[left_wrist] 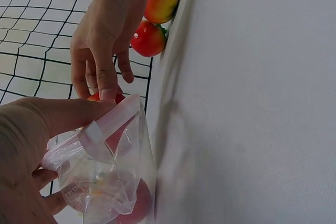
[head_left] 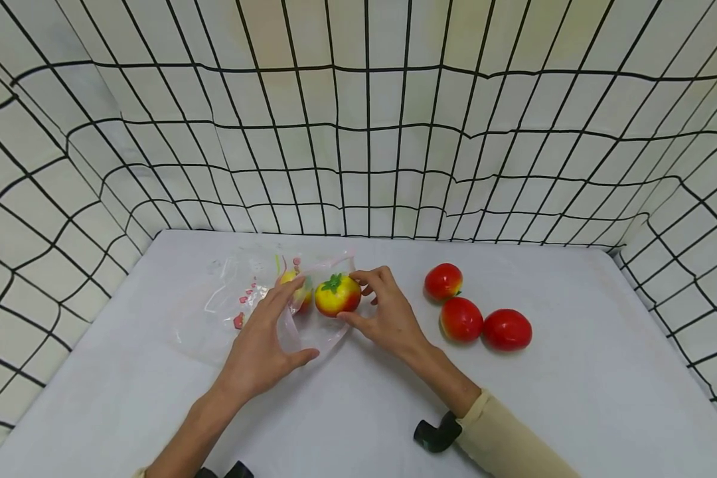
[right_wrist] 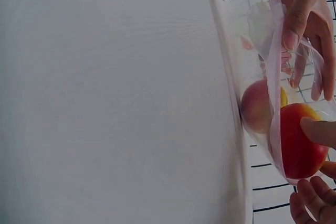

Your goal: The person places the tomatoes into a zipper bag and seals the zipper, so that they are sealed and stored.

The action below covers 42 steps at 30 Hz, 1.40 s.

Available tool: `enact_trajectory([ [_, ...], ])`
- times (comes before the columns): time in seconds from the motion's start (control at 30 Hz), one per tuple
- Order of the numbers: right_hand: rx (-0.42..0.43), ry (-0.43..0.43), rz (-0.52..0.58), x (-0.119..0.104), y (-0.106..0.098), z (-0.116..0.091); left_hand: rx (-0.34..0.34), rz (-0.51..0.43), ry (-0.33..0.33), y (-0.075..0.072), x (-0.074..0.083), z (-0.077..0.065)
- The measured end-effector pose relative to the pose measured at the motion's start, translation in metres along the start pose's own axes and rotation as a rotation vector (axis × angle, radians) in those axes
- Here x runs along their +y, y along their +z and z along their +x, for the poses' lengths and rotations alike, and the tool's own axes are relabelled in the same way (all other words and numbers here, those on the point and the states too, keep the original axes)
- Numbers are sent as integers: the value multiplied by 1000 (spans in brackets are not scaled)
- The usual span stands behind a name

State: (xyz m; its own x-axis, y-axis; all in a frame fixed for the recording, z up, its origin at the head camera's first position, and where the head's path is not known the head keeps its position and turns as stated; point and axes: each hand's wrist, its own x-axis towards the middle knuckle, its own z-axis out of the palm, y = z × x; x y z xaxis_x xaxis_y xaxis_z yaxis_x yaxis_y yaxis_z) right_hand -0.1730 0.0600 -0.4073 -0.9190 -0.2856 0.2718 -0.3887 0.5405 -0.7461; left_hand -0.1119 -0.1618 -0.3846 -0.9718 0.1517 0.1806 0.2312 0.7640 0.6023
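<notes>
My right hand [head_left: 394, 322] pinches a yellow-and-red tomato [head_left: 338, 299] with a green leafy top between thumb and fingertips. This tomato is at the mouth of a clear plastic zip bag [head_left: 212, 299] with a pinkish rim. My left hand [head_left: 257, 355] spreads that mouth, thumb and fingers wide apart. In the left wrist view its straight thumb lies along the rim, close to a white slider [left_wrist: 92, 132]. Inside the bag rests another tomato [right_wrist: 256, 106], seen through the plastic and partly behind the left fingers in the head view. The bag has red printed marks.
Three red tomatoes lie to the right of my right hand: one at the back [head_left: 443, 282], one in the middle [head_left: 461, 320] and one at the right [head_left: 507, 330]. Black netting [head_left: 367, 126] surrounds the white table [head_left: 573, 398] at the back and sides.
</notes>
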Motion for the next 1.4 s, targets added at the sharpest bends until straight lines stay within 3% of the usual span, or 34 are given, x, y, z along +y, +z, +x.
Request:
enact_trajectory([
  [0.37,14,6,-26,0,4,0,5,-5,2,-1,1,0],
  [0.63,5,11,20,1,0,0,4,-1,-3,-1,0,2],
  [1.4,-10,-9,67,6,-28,-3,13,-6,13,1,0,2],
])
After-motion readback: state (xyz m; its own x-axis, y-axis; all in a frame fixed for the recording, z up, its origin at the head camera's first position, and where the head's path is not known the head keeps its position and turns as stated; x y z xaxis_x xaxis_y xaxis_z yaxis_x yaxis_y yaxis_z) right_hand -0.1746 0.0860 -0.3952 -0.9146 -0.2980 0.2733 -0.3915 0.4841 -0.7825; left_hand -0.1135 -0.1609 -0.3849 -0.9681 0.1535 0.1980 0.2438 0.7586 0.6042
